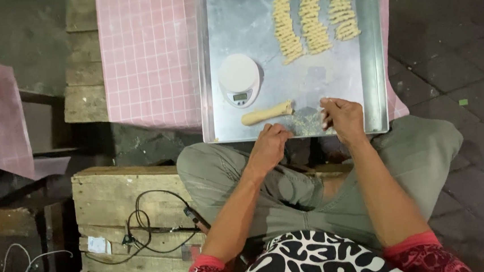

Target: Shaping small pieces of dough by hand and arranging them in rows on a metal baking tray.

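Dim surroundings, soft overhead glare

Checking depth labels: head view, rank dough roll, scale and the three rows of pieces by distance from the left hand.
1. Dough roll, just above the left hand near the tray's front edge.
2. Scale, up and left on the tray.
3. Rows of pieces, far end, right of centre.

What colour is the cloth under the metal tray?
Pink with a white grid, the cloth under the tray, head view.
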